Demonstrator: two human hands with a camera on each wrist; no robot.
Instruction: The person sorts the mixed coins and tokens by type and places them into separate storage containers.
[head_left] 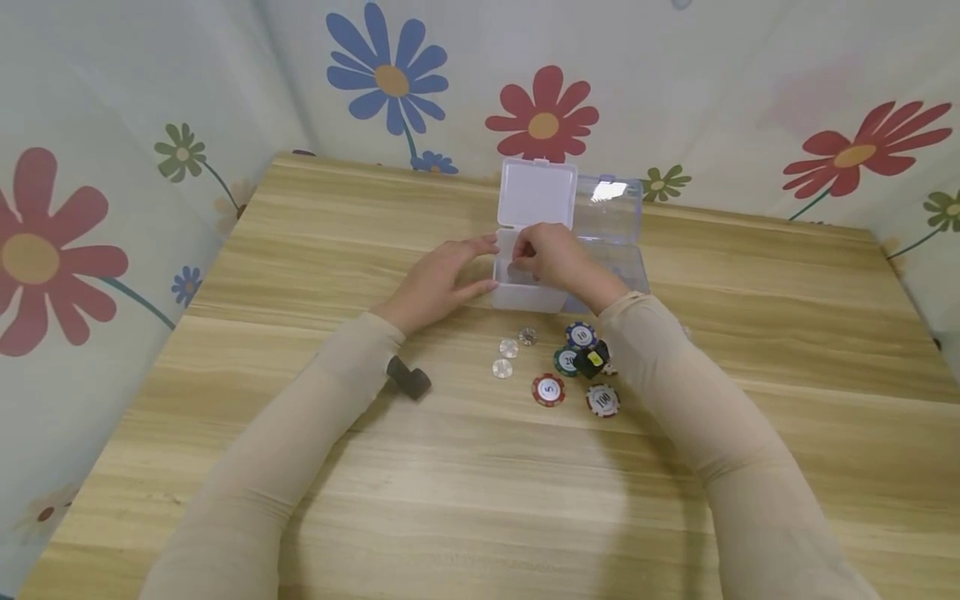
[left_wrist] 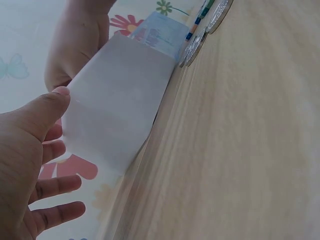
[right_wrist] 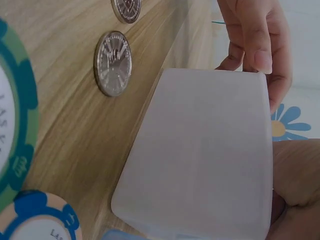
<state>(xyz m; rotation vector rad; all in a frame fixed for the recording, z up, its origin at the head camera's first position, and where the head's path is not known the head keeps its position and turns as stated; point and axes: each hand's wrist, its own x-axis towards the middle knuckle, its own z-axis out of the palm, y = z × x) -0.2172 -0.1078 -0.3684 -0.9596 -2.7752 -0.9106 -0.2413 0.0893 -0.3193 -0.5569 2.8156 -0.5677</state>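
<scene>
A white plastic box (head_left: pixel 528 298) stands on the table with its lid (head_left: pixel 537 192) raised. My left hand (head_left: pixel 442 279) rests against its left side, thumb and fingers extended along the rim. Over the box's opening, my right hand (head_left: pixel 558 257) reaches down with bent fingers; their tips are inside, and I cannot tell whether they hold anything. In the right wrist view the box wall (right_wrist: pixel 200 150) hides most of that hand. Silver coins (head_left: pixel 508 348) lie in front of the box, beside several poker chips (head_left: pixel 549 389) marked with numbers.
Right of the white box is a clear bluish plastic box (head_left: pixel 622 265), its lid (head_left: pixel 611 208) also raised. A black wrist camera (head_left: pixel 591 360) on my right arm partly covers the chips. Behind the wooden table (head_left: pixel 450 500) hangs a flower-patterned curtain (head_left: pixel 465 75).
</scene>
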